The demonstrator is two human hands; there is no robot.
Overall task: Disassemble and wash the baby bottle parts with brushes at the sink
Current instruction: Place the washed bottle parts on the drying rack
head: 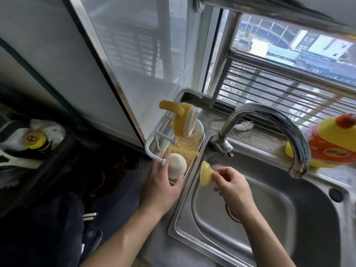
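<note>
My left hand grips a white rounded bottle part at the near end of the white drying rack beside the sink. My right hand pinches a yellow cup-shaped bottle part by its narrow end, holding it over the sink's left rim. On the rack stand a yellow handled collar with a white ring, a clear bottle body and a thin yellow stick.
The steel sink basin lies below, with the curved tap arching over it, no water running. An orange and yellow detergent bottle stands at the back right. A crumpled white tissue lies on the sill.
</note>
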